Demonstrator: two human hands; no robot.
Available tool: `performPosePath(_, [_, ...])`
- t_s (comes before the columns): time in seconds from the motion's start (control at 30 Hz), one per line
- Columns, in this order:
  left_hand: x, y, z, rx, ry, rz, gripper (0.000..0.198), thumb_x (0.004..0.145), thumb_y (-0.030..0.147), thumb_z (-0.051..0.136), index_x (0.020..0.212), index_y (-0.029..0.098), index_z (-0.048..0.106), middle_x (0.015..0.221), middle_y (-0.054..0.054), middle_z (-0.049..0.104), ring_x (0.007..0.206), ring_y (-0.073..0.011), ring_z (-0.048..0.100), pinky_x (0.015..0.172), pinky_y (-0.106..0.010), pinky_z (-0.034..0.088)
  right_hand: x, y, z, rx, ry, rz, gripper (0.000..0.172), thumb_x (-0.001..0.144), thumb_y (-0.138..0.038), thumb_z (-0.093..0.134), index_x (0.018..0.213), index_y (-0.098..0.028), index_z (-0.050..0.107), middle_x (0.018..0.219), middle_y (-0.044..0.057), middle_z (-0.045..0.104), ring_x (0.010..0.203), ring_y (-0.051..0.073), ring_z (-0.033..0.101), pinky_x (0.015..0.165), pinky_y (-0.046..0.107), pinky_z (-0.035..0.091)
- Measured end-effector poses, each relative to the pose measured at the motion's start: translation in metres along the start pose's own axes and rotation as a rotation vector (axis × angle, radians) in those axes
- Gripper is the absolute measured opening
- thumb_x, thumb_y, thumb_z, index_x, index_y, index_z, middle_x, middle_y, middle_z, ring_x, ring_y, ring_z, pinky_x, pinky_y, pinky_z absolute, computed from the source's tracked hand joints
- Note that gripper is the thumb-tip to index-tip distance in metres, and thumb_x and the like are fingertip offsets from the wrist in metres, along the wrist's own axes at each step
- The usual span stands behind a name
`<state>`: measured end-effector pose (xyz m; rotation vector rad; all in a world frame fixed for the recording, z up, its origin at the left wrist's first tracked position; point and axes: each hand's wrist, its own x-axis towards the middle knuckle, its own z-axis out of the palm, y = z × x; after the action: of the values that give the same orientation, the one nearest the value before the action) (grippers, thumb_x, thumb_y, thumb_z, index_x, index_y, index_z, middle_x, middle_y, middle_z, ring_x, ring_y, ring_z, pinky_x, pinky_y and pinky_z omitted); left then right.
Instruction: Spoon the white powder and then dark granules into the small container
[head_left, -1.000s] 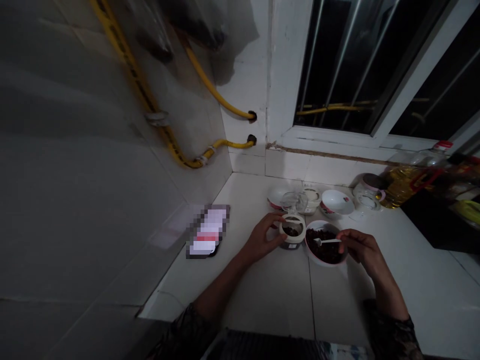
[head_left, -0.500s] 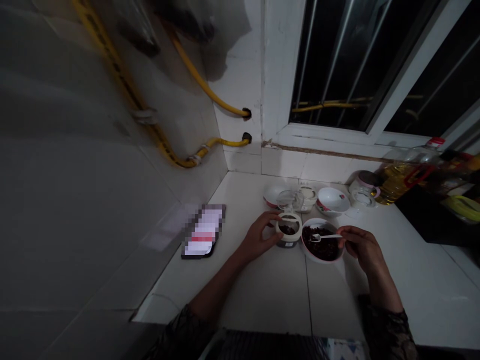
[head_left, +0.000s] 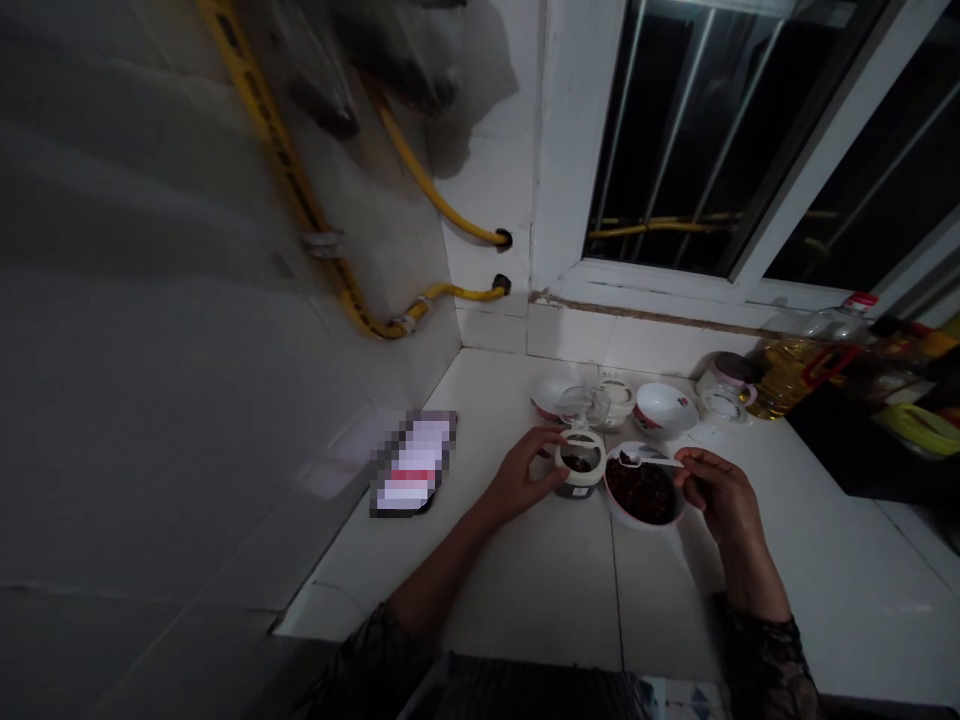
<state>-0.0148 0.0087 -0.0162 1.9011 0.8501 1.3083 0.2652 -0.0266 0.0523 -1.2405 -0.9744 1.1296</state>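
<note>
My left hand point(head_left: 531, 468) grips the side of a small seasoning jar point(head_left: 579, 480), thumb in front and fingers behind. The jar's clear lid stands flipped up at the back, and some dark red contents show inside. Touching or nearly touching it on the right is a white bowl point(head_left: 646, 525) with a pink rim, filled with a dark red, flaky mix point(head_left: 637, 490). Between thumb and fingers of my right hand point(head_left: 721, 497) is a small white spoon point(head_left: 656, 461). Its scoop hangs over the bowl's back left part, close to the jar.
Behind stand another bowl point(head_left: 666, 410), a second seasoning jar point(head_left: 616, 400) and a lidded glass jar point(head_left: 726, 385). An oil bottle point(head_left: 787, 375) and a black box point(head_left: 847, 440) are at the right. A phone point(head_left: 412, 465) rests at the left by the tiled wall.
The spoon has moved up and slightly left, from the middle of the mix toward the bowl's back rim near the jar. My left hand keeps its hold; the view has shifted slightly.
</note>
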Motion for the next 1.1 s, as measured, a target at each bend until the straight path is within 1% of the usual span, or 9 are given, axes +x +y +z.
performPosePath(0.17, [0.000,-0.001,0.001,0.005,-0.003,0.007,0.031,0.087,0.036,0.066,0.113,0.021,0.059,0.127,-0.013,0.060,0.118,-0.0256,0.059,0.084,-0.033,0.053,-0.009,-0.007,0.032,-0.159,-0.082,-0.179,0.023,0.074,-0.041,0.068,0.075,-0.018,0.066,0.053,0.000,0.063,0.034,0.007,0.036,0.037,0.023,0.025])
performPosePath(0.27, [0.000,0.000,0.000,-0.004,-0.004,0.003,0.031,0.086,0.037,0.066,0.112,0.021,0.060,0.126,-0.013,0.061,0.117,-0.0252,0.060,0.084,-0.033,0.053,-0.017,-0.005,0.047,-0.468,-0.215,-0.440,0.023,0.088,-0.040,0.057,0.081,-0.020,0.068,0.065,0.002,0.068,0.049,0.013,0.054,0.049,0.025,0.042])
performPosePath(0.37, [0.000,0.001,-0.001,-0.008,-0.003,0.002,0.033,0.085,0.037,0.068,0.113,0.021,0.060,0.126,-0.012,0.061,0.116,-0.0249,0.060,0.086,-0.033,0.052,-0.023,-0.002,0.050,-0.740,-0.338,-0.701,0.023,0.093,-0.033,0.051,0.087,-0.021,0.070,0.077,0.006,0.073,0.069,0.019,0.066,0.067,0.030,0.050])
performPosePath(0.43, [0.000,0.001,-0.001,-0.007,-0.002,0.004,0.032,0.085,0.034,0.068,0.113,0.021,0.059,0.127,-0.012,0.061,0.116,-0.0248,0.060,0.086,-0.033,0.052,-0.024,-0.002,0.043,-0.765,-0.320,-0.743,0.024,0.094,-0.032,0.049,0.088,-0.021,0.070,0.075,0.005,0.072,0.069,0.019,0.066,0.067,0.030,0.050])
performPosePath(0.57, [0.001,0.001,-0.001,-0.004,-0.007,0.007,0.031,0.085,0.032,0.068,0.112,0.021,0.059,0.128,-0.013,0.060,0.118,-0.0256,0.059,0.085,-0.033,0.053,-0.017,-0.008,0.015,-0.645,-0.104,-0.560,0.024,0.092,-0.038,0.051,0.084,-0.021,0.066,0.062,0.000,0.062,0.056,0.016,0.057,0.056,0.026,0.044])
performPosePath(0.7, [0.001,0.002,-0.001,-0.006,-0.007,0.013,0.029,0.085,0.031,0.067,0.112,0.021,0.059,0.127,-0.013,0.061,0.117,-0.0253,0.060,0.084,-0.033,0.053,-0.006,-0.009,-0.007,-0.675,-0.028,-0.368,0.025,0.087,-0.042,0.054,0.079,-0.021,0.065,0.060,-0.001,0.058,0.056,0.016,0.052,0.056,0.027,0.040])
performPosePath(0.8, [0.001,0.003,-0.001,-0.003,-0.009,0.004,0.029,0.086,0.031,0.067,0.112,0.021,0.059,0.127,-0.013,0.061,0.117,-0.0247,0.060,0.084,-0.033,0.053,-0.002,-0.004,-0.006,-0.742,-0.072,-0.298,0.026,0.085,-0.043,0.053,0.078,-0.021,0.065,0.061,0.000,0.061,0.061,0.018,0.055,0.061,0.028,0.040])
performPosePath(0.93, [0.000,0.003,-0.002,-0.004,-0.016,-0.018,0.031,0.086,0.033,0.067,0.113,0.022,0.059,0.130,-0.013,0.059,0.119,-0.0249,0.059,0.085,-0.033,0.053,-0.003,0.001,0.007,-0.720,-0.193,-0.200,0.028,0.082,-0.045,0.052,0.075,-0.020,0.065,0.060,0.001,0.063,0.061,0.018,0.055,0.061,0.029,0.039])
performPosePath(1.1, [0.000,0.001,-0.001,0.004,-0.015,-0.017,0.031,0.085,0.033,0.067,0.113,0.021,0.058,0.127,-0.013,0.061,0.117,-0.0254,0.059,0.085,-0.034,0.053,-0.002,-0.003,0.007,-0.534,-0.077,-0.105,0.026,0.070,-0.043,0.058,0.073,-0.018,0.066,0.052,0.000,0.062,0.049,0.014,0.045,0.050,0.027,0.031])
